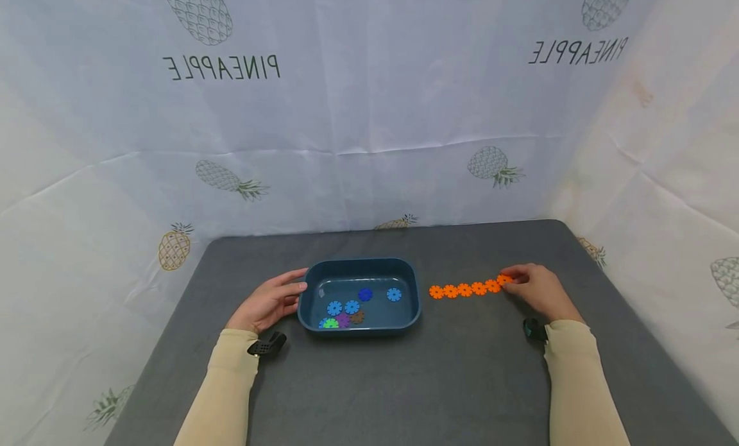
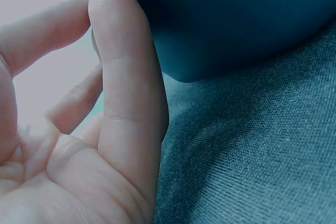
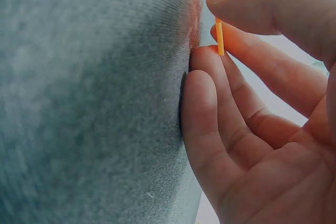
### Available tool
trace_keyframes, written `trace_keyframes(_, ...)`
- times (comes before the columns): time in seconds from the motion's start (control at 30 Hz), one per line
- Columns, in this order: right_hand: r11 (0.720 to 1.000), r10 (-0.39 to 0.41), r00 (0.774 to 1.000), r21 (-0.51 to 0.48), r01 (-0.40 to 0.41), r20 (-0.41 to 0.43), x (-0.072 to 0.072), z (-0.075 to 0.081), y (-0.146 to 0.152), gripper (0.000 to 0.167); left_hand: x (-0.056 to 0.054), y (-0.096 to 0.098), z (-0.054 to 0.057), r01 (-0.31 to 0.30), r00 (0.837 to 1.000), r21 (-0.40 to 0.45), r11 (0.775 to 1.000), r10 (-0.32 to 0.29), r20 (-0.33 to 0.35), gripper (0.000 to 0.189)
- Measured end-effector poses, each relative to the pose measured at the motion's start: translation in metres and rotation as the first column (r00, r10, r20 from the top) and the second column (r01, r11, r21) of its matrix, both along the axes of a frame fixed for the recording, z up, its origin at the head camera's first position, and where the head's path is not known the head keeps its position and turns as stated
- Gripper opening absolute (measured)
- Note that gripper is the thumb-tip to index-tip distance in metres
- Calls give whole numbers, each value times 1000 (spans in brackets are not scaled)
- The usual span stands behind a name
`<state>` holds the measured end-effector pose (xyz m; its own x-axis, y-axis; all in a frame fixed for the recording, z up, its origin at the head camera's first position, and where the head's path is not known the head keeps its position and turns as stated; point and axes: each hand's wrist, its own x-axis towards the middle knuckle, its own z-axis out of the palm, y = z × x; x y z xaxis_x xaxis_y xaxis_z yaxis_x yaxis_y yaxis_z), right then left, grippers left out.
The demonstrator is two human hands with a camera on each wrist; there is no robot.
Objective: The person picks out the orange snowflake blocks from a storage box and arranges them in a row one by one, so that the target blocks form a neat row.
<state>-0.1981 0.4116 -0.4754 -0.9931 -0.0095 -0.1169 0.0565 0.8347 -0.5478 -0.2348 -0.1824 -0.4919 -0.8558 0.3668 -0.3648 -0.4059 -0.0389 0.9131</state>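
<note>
A dark blue tray (image 1: 360,332) sits on the grey table. My left hand (image 1: 270,303) holds its left side, fingertips at the rim and outer wall; the wall of the tray (image 2: 220,24) shows close up in the left wrist view. To the tray's right, several orange notched plastic discs (image 1: 464,290) lie in a row, edges meeting. At the right end of that row my right hand (image 1: 539,291) pinches an orange disc (image 3: 220,38) between thumb and index finger. Its other fingers (image 3: 199,98) rest near the tabletop, loosely bent.
Inside the tray lie notched discs: several light blue (image 1: 352,307), one dark blue (image 1: 365,294), a green one (image 1: 331,323), a purple one (image 1: 343,319) and a brown one (image 1: 357,317). A white pineapple-print cloth (image 1: 346,112) hangs behind the table (image 1: 404,394) and at both sides.
</note>
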Motion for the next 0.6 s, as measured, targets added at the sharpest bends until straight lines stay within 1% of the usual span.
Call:
trace_keyframes(0.23, 1000, -15, 1000, 6, 15, 19, 1, 2, 0, 41, 1, 0, 1, -3, 1000, -1, 1000, 3, -2, 75)
trace_keyframes(0.6, 1000, -10, 999, 8, 10, 34, 1, 4, -1, 42, 0, 0, 0, -3, 1000, -5, 1000, 3, -2, 75)
